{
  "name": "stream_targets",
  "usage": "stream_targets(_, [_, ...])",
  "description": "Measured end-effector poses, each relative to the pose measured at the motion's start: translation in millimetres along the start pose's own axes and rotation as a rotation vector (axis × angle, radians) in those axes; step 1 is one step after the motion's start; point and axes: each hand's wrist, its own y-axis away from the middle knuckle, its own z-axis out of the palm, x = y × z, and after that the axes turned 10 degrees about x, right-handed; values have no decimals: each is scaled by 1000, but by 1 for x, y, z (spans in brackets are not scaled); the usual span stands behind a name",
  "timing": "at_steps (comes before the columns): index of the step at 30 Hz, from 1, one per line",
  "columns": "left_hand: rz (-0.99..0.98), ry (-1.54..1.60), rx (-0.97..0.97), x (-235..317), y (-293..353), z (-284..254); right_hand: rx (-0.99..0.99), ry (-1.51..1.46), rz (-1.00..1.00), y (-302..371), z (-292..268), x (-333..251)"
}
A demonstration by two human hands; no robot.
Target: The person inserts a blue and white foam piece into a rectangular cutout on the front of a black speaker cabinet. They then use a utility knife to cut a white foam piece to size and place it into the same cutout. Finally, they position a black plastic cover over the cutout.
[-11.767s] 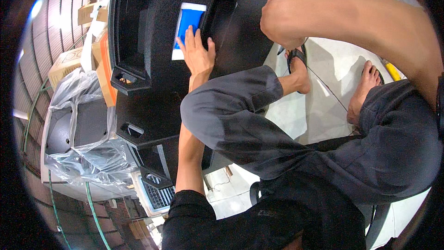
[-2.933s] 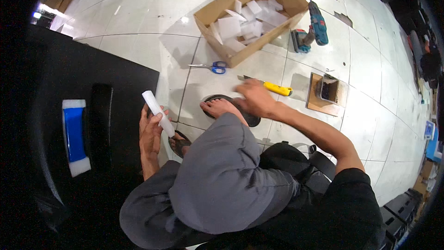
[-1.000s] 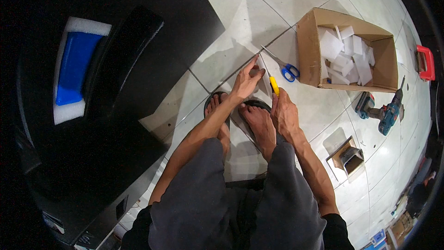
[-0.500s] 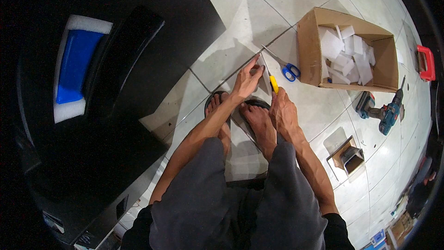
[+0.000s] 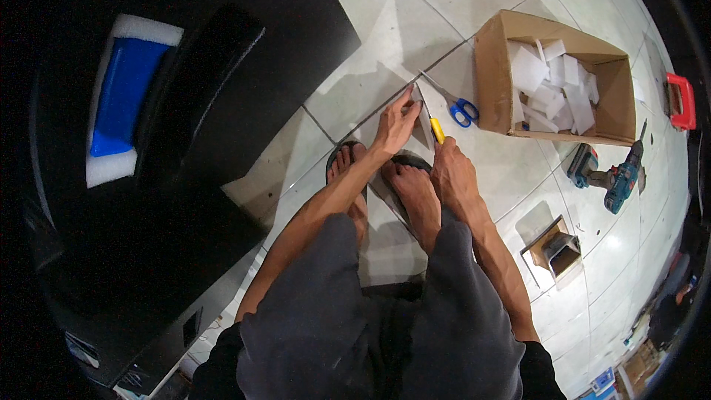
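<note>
My right hand (image 5: 453, 174) is wrapped round a yellow-handled utility knife (image 5: 437, 130), its thin blade pointing up and away along a narrow white piece (image 5: 424, 127) that looks like foam. The far end of that piece is pinched by the fingers of my left hand (image 5: 396, 127), low over the floor tiles in front of my feet. Just beyond and to the right lie scissors with blue handles (image 5: 464, 112), their points close to my left fingertips. How far the blade has entered the foam cannot be made out.
At the right stands an open cardboard box (image 5: 495, 78) of white foam offcuts. Past it are a cordless drill (image 5: 623, 181), a red handle-shaped object (image 5: 681, 101) and a short square tube on a plate (image 5: 561, 250). A large black panel (image 5: 296, 22) with blue-and-white foam (image 5: 126, 96) fills the left.
The yellow knife and my right hand have shifted slightly upward and left. My left hand keeps its hold near the far end of the white piece.
</note>
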Motion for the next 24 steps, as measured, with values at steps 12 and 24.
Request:
stream_targets(12, [-61, 122, -37, 7, 4, 3, -44, 50, -82, 16, 49, 16])
stream_targets(24, [-26, 2, -43, 18, 6, -3, -78, 62, 10, 22, 0, 5])
